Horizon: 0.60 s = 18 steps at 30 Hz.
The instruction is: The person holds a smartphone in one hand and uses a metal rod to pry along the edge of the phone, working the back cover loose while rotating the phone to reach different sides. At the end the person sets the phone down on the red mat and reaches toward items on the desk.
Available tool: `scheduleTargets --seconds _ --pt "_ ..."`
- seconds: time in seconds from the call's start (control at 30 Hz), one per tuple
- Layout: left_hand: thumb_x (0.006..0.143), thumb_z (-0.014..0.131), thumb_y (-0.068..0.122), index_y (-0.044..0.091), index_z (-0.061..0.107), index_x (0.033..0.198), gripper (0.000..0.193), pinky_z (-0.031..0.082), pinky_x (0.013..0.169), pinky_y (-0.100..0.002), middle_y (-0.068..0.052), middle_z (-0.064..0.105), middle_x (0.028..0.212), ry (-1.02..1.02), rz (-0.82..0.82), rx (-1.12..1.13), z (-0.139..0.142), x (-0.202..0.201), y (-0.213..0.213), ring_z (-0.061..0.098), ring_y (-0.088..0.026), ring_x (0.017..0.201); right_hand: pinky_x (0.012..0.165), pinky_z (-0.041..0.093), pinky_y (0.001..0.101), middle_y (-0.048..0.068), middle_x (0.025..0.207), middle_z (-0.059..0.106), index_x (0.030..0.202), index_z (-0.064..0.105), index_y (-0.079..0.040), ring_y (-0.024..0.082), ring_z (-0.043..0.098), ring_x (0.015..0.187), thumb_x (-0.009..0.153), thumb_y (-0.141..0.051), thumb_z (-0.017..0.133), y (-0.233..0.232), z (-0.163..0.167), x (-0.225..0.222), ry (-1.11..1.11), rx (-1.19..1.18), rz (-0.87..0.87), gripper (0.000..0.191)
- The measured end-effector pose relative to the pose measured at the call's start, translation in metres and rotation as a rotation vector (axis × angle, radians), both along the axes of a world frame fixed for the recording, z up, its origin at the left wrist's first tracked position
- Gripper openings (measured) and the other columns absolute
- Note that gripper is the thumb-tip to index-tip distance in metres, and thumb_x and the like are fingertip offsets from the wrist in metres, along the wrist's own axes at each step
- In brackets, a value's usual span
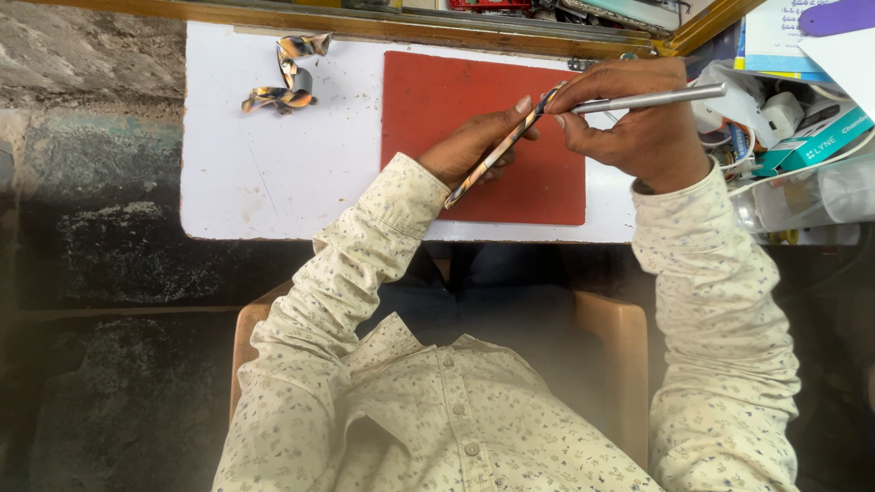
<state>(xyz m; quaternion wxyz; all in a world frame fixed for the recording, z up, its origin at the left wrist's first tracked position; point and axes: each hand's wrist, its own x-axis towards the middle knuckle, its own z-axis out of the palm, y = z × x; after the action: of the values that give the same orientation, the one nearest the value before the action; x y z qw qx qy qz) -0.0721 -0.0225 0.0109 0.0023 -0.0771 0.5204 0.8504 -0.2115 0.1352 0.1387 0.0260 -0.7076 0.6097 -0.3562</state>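
My left hand [474, 144] grips a thin flat object with a mottled orange, black and grey pattern [497, 150], held edge-on above a red mat [538, 191]. My right hand [629, 123] holds a slim silver metal tool [652, 98] like a pen, its tip touching the top end of the patterned object. Both hands hover over the red mat, which lies on a white board [264, 173].
Curled strips of the same patterned material [287, 77] lie at the board's far left. Boxes, white plugs, cables and a plastic bag [802, 137] crowd the right side. A wooden frame edge [410, 29] runs along the back. A rough dark wall [91, 182] stands at left.
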Motion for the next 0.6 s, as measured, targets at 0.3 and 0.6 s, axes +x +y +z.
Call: scheduleTargets --seconds 0.3,0.6 --pt "0.085 0.057 0.078 0.0 0.065 0.109 0.082 0.039 0.039 -0.019 0.006 0.045 0.059 -0.021 0.02 0.021 0.003 0.002 -0.002 0.043 -0.002 0.045 0.079 0.06 0.0243 0.012 0.096 0.077 0.102 0.075 0.001 0.017 0.076 0.086 0.093 0.006 0.078 0.003 -0.021 0.017 -0.104 -0.098 -0.161 0.01" --pt "0.085 0.056 0.078 0.003 0.065 0.11 0.08 0.039 0.04 -0.019 0.006 0.046 0.059 -0.049 0.054 0.024 0.006 0.004 -0.001 0.042 -0.002 0.044 0.072 0.056 0.0191 0.014 0.101 0.075 0.106 0.066 0.007 0.017 0.078 0.095 0.1 0.008 0.07 0.003 -0.059 0.033 -0.541 -0.182 -0.285 0.007"
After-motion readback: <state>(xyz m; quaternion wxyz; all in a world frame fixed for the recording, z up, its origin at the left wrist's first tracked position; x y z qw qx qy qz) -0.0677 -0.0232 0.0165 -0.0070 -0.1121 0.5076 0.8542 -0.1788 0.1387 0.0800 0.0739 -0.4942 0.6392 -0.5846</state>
